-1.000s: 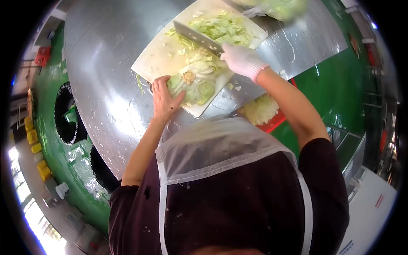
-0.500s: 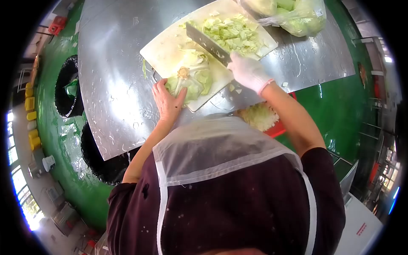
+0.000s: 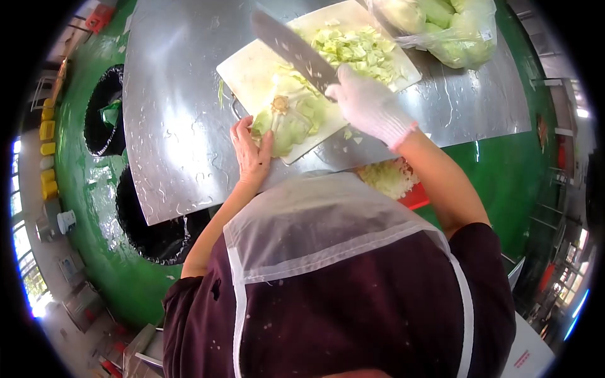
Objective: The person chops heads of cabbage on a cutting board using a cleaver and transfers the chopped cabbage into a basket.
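Note:
My right hand, in a white glove, grips the handle of a wide cleaver, whose blade points up and left over the board. A partly cut cabbage with its pale stem stub facing up lies at the near left of the white cutting board. Against the cabbage's left side rests my bare left hand, thumb and fingers around its edge. Chopped cabbage is heaped on the far right part of the board.
The board lies on a wet metal table. A clear bag of cabbages sits at the back right. Below the near edge is a red crate with chopped pieces. Black-lined bins stand at left on the green floor.
The cleaver has risen from the board and swung up and left with my right hand. My left hand stays against the cabbage. The whole view has shifted slightly.

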A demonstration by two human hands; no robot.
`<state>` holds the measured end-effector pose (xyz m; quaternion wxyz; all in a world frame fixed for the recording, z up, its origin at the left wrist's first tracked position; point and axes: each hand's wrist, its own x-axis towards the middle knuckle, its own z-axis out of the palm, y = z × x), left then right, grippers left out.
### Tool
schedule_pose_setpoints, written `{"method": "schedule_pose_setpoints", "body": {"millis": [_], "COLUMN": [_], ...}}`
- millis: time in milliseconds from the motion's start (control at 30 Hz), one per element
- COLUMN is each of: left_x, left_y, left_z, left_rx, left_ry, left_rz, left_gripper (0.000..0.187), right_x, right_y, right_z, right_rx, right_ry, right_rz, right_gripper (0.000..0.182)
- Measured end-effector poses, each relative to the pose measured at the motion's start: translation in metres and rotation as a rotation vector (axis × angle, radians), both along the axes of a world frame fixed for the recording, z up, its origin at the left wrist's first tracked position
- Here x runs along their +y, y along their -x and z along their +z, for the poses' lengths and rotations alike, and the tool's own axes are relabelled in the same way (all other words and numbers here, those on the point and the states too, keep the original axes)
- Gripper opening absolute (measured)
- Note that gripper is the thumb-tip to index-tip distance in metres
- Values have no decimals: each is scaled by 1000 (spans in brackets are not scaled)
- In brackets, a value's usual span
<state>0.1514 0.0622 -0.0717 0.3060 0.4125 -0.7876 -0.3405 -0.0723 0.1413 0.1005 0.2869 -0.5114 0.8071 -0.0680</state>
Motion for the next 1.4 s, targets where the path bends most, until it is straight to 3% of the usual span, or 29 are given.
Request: {"method": "schedule_pose_setpoints", "body": {"millis": [67,167,233,433,533,633,733,833,967,1067,1167,1267,1300,1400], "left_x": [2,4,9,8,10,9,6,11,18,19,27,32,33,35], "left_y": [-6,-4,-5,-8,-12,-9,-6,-7,-9,-13,-17,-26,-26,-26], "left_z": [0,-1,-5,4,3,-1,1,4,10,-2,0,4,-1,0], "left_rx": [31,35,45,34,25,8,-3,4,-78,35,145,43,82,27], "left_ry": [-27,-14,-53,-237,-255,-171,-178,-276,-299,-352,-493,-468,-476,-425], "left_rz": [-37,-62,-34,-68,-77,-94,-116,-102,-52,-59,-12,11,20,47], "left_gripper": [49,45,45,48,49,50,53,55,56,56,56,55,55,54], "right_x": [2,11,7,13,14,19,16,7,-14,-17,2,21,30,41], "right_y": [-7,-14,-6,0,27,72,90,80,104,109,109,114,123,150], "right_z": [3,-94,-101,-44,-7,-28,-39,-18,-59,-67,-51,-26,-30,-49], "right_rx": [-65,-32,-51,6,163,289,380,120,390,365,194,198,317,294], "right_ry": [97,20,73,168,172,290,253,209,-94,-107,206,139,355,678], "right_rz": [-38,105,119,28,57,173,264,167,383,358,217,260,425,606], "right_gripper": [27,25,25,30,32,34,33,29,33,34,38,32,25,22]}}
